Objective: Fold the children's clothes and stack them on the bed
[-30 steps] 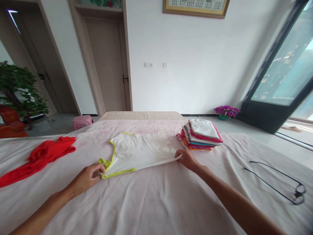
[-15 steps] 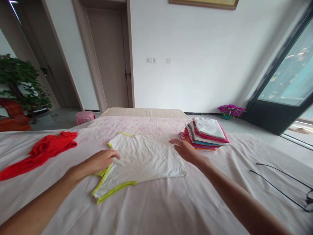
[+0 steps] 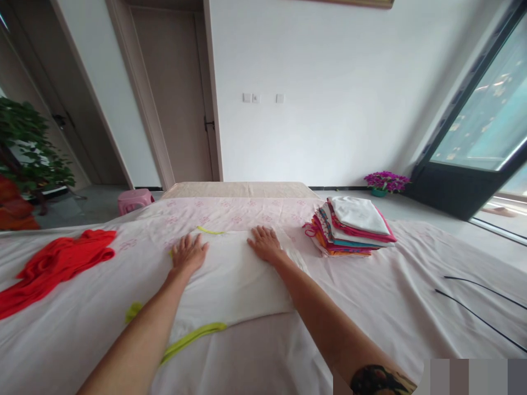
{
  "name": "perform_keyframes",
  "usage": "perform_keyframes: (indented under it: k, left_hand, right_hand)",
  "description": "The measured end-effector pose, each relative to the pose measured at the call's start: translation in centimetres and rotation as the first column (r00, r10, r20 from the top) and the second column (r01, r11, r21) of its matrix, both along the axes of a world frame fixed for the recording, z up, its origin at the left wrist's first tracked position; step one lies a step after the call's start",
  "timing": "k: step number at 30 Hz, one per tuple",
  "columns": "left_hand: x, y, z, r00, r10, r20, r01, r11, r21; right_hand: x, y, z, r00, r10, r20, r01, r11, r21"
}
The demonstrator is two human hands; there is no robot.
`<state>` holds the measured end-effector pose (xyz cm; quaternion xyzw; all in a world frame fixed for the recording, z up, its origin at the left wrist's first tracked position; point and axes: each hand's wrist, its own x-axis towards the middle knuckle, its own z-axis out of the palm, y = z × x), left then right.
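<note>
A white sleeveless top (image 3: 234,280) with yellow-green trim lies spread on the pale, pink-flowered sheet (image 3: 263,362). My left hand (image 3: 190,252) presses flat on its left part, near the trimmed edge, fingers spread. Farther right, my right hand (image 3: 265,244) rests palm down on the upper right part of the cloth, its fingers also apart. Neither hand grips anything. My left forearm hides part of the trim on the near left side. The fabric between the hands looks smooth, with some creases by the right hem.
A stack of folded clothes (image 3: 349,227) stands to the right of the top. Red clothing (image 3: 66,263) lies bunched at left. Dark thin straps or temples (image 3: 473,307) lie at far right. A pink stool (image 3: 135,202) and purple flowers (image 3: 386,182) are beyond the sheet.
My left hand has let go of the trimmed edge and now lies flat on the top. My right hand has moved left onto the cloth. The wrinkles in its middle have flattened.
</note>
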<state>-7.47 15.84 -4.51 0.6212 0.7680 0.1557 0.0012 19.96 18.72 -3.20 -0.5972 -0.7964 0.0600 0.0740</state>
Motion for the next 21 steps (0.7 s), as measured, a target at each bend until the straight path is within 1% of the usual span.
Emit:
perform_keyframes:
  k: [2,4,6,7,9,11,12,14,16,17,18,19,21]
  left_hand:
    - [-1.5,0.2,0.2,0.997,0.069,-0.047,-0.070,0.997,-0.027]
    - [-2.2,0.1,0.7,0.988,0.115,-0.101,-0.121,0.991,-0.057]
    - [-2.0,-0.4,1.4,0.984,0.122,-0.133,-0.133,0.988,-0.081]
    - [-1.5,-0.8,1.8,0.984,0.110,-0.142,-0.123,0.989,-0.088]
    - [0.0,-1.8,2.4,0.988,0.051,-0.148,-0.065,0.994,-0.092]
    - [2.2,-3.1,2.6,0.987,-0.048,-0.153,0.034,0.995,-0.093]
    - [3.3,-3.9,2.5,0.983,-0.102,-0.154,0.088,0.992,-0.095]
    - [5.2,-5.5,2.1,0.969,-0.194,-0.152,0.179,0.978,-0.108]
    - [6.0,-7.0,1.4,0.957,-0.245,-0.155,0.229,0.967,-0.113]
    - [6.0,-7.7,1.0,0.953,-0.256,-0.164,0.241,0.964,-0.111]
    - [5.6,-8.4,0.8,0.949,-0.262,-0.176,0.246,0.964,-0.106]
    - [5.0,-8.9,0.6,0.946,-0.262,-0.189,0.247,0.964,-0.101]
    - [3.3,-9.7,0.5,0.944,-0.261,-0.204,0.245,0.964,-0.099]
  right_hand:
    - [3.6,0.6,0.2,0.997,-0.073,0.040,0.073,0.997,0.004]
    - [6.7,0.7,0.6,0.987,-0.138,0.080,0.138,0.990,0.004]
    - [8.6,0.2,1.3,0.973,-0.198,0.119,0.198,0.980,0.017]
    - [8.9,-0.3,1.7,0.965,-0.228,0.133,0.226,0.974,0.033]
    - [7.8,-1.7,2.3,0.955,-0.270,0.123,0.263,0.962,0.067]
    - [4.8,-3.9,2.7,0.967,-0.246,0.064,0.240,0.967,0.082]
    - [3.0,-5.2,2.6,0.979,-0.202,0.023,0.200,0.977,0.079]
    - [-0.6,-7.9,2.0,0.999,-0.034,-0.041,0.036,0.997,0.062]
    - [-2.7,-10.2,1.2,0.995,0.077,-0.057,-0.076,0.997,0.021]
    - [-2.9,-11.0,0.8,0.993,0.106,-0.049,-0.106,0.994,0.006]
    - [-2.5,-11.5,0.5,0.993,0.113,-0.032,-0.113,0.994,-0.002]
    - [-1.6,-11.7,0.3,0.994,0.106,-0.009,-0.106,0.994,-0.003]
    - [1.5,-11.6,0.1,0.998,0.049,0.042,-0.050,0.999,0.009]
